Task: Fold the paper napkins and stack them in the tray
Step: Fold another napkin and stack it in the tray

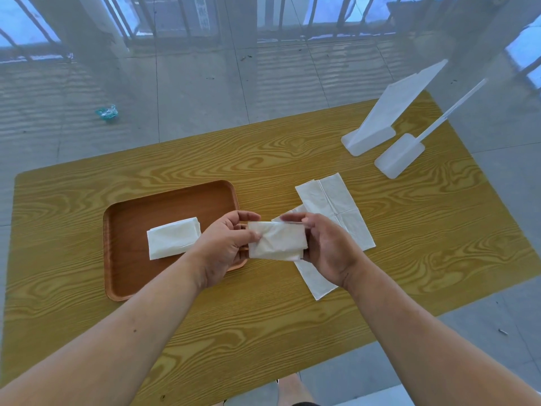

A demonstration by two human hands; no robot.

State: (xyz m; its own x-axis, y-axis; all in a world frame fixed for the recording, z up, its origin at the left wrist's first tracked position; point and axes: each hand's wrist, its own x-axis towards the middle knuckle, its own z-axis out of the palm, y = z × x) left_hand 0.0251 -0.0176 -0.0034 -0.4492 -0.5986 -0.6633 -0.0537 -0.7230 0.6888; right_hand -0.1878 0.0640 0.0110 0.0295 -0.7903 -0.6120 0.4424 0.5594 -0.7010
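Left hand: thumb laid over the left end of the held napkin, fingers curled behind it, a pinch. Right hand: fingers hooked over the top right edge and the palm side closing on the right end, also gripping. Whether the right thumb presses the underside cannot be told.

Held napkin: folded to a compact rectangle, raised off the table, long axis running hand to hand, left to right. It hangs just beside the right rim of the wooden tray, not yet over the tray floor.

Key relation: the tray lies to the left of the held napkin. The left hand is the nearer one and already overlaps the tray's right edge. The folded napkin in the tray lies with its long axis close to the same left-right line, slightly tilted, so little turning looks necessary, only a carry leftward and a lowering.

Farther out, right of the hands: unfolded napkins, overlapping, flat on the table.
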